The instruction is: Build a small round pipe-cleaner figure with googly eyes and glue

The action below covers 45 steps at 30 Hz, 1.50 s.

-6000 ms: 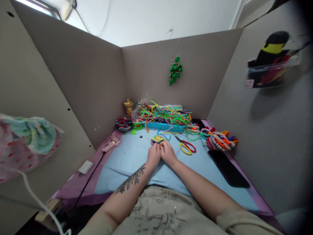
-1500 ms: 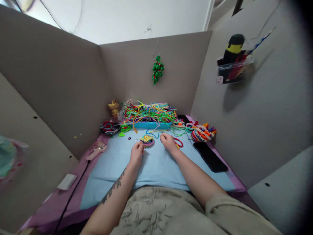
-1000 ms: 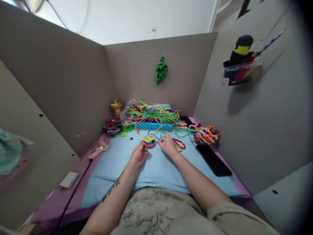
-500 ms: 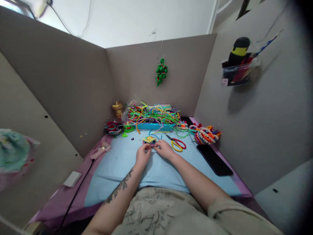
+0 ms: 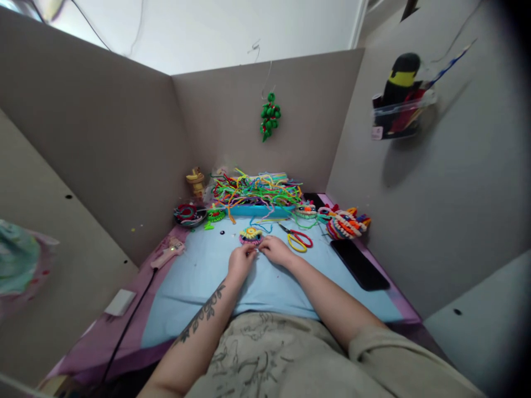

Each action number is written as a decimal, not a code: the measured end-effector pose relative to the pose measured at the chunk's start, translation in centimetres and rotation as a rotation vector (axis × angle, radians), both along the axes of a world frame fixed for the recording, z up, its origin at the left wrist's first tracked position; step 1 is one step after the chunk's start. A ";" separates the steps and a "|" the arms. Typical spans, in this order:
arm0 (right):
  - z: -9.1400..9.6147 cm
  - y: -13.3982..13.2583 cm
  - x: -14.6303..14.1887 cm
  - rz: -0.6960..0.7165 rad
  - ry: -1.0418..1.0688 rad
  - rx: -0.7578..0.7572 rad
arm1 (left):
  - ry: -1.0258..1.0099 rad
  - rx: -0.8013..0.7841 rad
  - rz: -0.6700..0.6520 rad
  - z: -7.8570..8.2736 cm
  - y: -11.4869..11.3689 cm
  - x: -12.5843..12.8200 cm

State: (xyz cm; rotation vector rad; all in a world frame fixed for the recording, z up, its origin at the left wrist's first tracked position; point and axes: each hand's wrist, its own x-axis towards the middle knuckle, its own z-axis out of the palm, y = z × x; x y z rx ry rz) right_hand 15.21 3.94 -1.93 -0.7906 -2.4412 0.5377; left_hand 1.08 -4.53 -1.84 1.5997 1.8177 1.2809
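Note:
A small yellow and pink fuzzy figure with dark eyes rests on the light blue cloth, just beyond my fingertips. My left hand is closed in a pinch at the figure's near side. Close by on the right, my right hand also pinches, its fingertips almost meeting the left ones. Whatever lies between the fingers is too small to name. To the right of my right hand lie scissors with one red and one yellow handle.
A blue tray heaped with colourful fuzzy stems stands at the back. Finished-looking fuzzy figures and a black phone lie right. On the left are a dark bowl, a pink device and a white box.
The camera view has shifted slightly. Both hands sit a little nearer to me relative to the figure, so more of its pink lower part shows.

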 end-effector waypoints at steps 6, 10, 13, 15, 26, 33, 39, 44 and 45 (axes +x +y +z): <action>0.4 -0.4 0.0 -0.039 0.093 -0.103 | -0.052 0.073 0.198 3.2 -2.3 -4.4; 1.2 -1.1 0.2 -0.102 0.149 -0.213 | 0.106 0.098 0.438 5.1 -5.1 -10.8; 1.6 -1.3 0.3 -0.122 0.210 -0.148 | 0.290 0.025 0.627 5.2 -7.2 -15.7; 1.7 -1.3 0.3 -0.100 0.243 -0.102 | 0.536 -0.132 0.639 4.7 -8.3 -18.4; 1.0 -1.2 0.0 0.086 0.200 -0.103 | 0.845 -0.518 0.580 4.2 -9.4 -21.1; 0.8 -1.5 0.0 0.065 0.151 -0.076 | 0.684 -0.395 0.664 4.7 -10.1 -19.9; 1.3 -2.6 -0.4 0.122 0.238 -0.196 | -0.018 0.048 0.608 5.2 -10.2 -16.4; 1.6 -4.3 -2.0 0.351 0.415 -0.555 | -0.412 0.159 0.283 5.7 -7.4 -8.2; 1.7 -4.6 -2.3 0.412 0.456 -0.592 | -0.447 0.157 0.252 5.5 -6.7 -6.4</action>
